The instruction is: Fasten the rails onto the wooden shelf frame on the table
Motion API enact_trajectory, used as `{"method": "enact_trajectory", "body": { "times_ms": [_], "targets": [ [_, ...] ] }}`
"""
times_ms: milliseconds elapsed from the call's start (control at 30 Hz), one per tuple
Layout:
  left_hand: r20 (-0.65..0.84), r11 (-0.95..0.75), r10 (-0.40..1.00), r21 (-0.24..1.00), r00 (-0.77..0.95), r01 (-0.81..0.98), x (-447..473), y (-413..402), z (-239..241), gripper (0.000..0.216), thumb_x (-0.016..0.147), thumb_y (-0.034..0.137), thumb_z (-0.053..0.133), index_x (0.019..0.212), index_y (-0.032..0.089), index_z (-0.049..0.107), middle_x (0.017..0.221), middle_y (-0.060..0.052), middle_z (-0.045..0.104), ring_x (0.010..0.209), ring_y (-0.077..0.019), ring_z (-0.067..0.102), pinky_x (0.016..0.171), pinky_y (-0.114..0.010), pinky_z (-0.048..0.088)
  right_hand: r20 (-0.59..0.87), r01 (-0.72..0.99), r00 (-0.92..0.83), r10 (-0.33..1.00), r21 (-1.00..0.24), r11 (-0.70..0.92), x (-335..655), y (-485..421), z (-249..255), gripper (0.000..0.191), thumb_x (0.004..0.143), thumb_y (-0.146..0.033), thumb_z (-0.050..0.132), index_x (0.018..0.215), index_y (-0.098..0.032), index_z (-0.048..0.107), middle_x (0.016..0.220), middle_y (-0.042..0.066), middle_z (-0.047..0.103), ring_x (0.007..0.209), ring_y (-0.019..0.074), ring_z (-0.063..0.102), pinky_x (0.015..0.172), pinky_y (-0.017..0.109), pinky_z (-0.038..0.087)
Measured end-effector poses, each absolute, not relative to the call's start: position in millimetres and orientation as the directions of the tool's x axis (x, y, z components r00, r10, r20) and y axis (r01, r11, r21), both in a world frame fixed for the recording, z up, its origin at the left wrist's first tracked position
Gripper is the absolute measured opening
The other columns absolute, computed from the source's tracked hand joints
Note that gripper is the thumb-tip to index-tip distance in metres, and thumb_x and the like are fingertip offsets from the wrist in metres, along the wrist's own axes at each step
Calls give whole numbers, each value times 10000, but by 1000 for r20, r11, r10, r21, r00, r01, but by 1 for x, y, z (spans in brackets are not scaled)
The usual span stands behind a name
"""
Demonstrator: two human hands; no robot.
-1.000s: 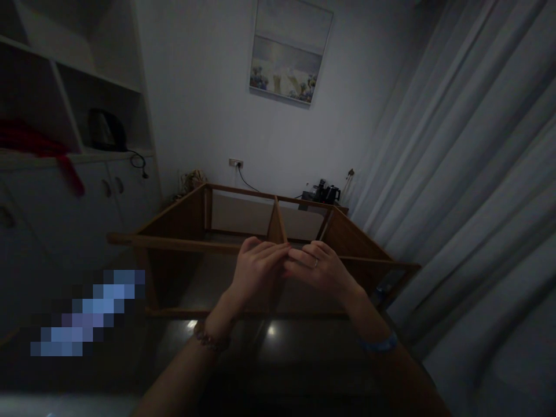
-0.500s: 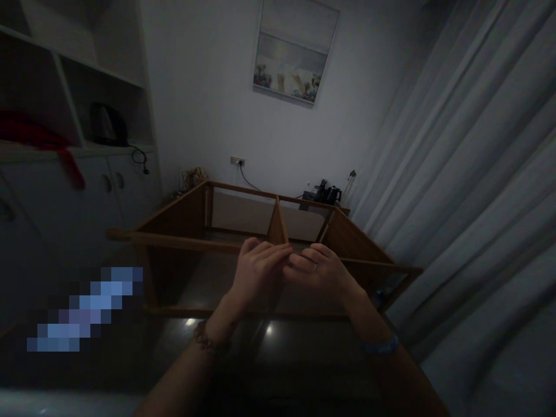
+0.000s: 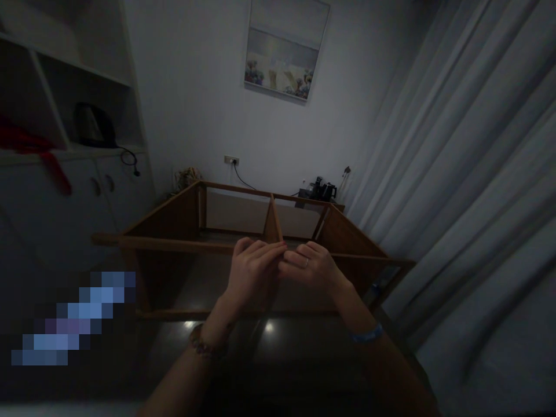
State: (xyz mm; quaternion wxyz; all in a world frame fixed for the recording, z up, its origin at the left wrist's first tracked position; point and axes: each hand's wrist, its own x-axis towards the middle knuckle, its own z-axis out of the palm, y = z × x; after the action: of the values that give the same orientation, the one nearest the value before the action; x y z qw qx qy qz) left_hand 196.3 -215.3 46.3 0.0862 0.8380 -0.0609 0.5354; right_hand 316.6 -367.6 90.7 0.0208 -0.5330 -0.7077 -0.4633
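A brown wooden cabinet frame point(image 3: 174, 223) lies on its back on the dark floor, with an upright divider panel point(image 3: 273, 223) down its middle. My left hand point(image 3: 252, 275) and my right hand point(image 3: 315, 269) meet at the near end of that divider, where it joins the front rail. The fingers of both hands are curled and pressed together around that spot. What they pinch, if anything, is hidden in the dim light. A ring shows on my right hand, a bead bracelet on my left wrist and a blue band on my right wrist.
White shelves and cupboards point(image 3: 99, 185) stand at the left with a dark kettle point(image 3: 91, 124) on the shelf. A grey curtain point(image 3: 469, 174) fills the right. At the far wall stand a socket with a cable point(image 3: 230, 160), small dark appliances point(image 3: 321, 190) and a hung picture point(image 3: 284, 49).
The hands have stayed together at the divider's near end. The view has shifted slightly, so everything sits a little further left in the frame.
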Motion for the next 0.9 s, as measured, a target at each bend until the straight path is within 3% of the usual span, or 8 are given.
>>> {"method": "enact_trajectory", "body": {
  "times_ms": [200, 433, 600, 767, 900],
  "targets": [
    [908, -987, -52, 17, 415, -160, 197, -211, 48, 255, 999, 388, 515, 1140, 255, 681, 1050, -7, 789, 807, -180, 702, 821, -405, 341, 543, 776, -467, 698, 630, 29, 321, -354, 85, 307, 1034, -283, 451, 780, -258, 621, 805, -34, 656, 753, 119, 538, 683, 276, 379],
    [918, -985, -120, -62, 379, -161, 195, -206, 53, 263, 998, 373, 521, 1180, 267, 680, 980, -8, 800, 776, -177, 704, 797, -378, 350, 626, 774, -526, 575, 633, 19, 323, -353, 75, 224, 994, -229, 538, 784, -240, 615, 761, -39, 626, 728, 110, 529, 685, 248, 404],
    [906, -983, -127, -60, 404, -174, 192, -208, 55, 272, 1015, 294, 496, 1231, 274, 660, 1003, -7, 797, 784, -178, 711, 792, -379, 344, 611, 705, -611, 503, 709, -5, 318, -353, 82, 133, 946, -174, 606, 881, -290, 620, 806, -67, 624, 746, 99, 507, 643, 247, 378],
    [894, -991, -91, -37, 440, -129, 189, -208, 57, 286, 1009, 169, 470, 1141, 273, 701, 958, 9, 801, 779, -177, 720, 806, -392, 308, 571, 648, -663, 484, 761, -10, 313, -352, 87, 143, 920, -143, 620, 859, -272, 616, 736, -71, 580, 682, 99, 476, 616, 249, 384],
    [864, -980, -169, -97, 474, -172, 187, -202, 68, 301, 983, 122, 462, 1065, 241, 725, 879, 4, 800, 731, -168, 720, 776, -384, 298, 559, 650, -673, 485, 759, 29, 312, -350, 86, 163, 925, -113, 598, 837, -250, 609, 753, -66, 598, 675, 90, 492, 669, 232, 430]
  ]
}}
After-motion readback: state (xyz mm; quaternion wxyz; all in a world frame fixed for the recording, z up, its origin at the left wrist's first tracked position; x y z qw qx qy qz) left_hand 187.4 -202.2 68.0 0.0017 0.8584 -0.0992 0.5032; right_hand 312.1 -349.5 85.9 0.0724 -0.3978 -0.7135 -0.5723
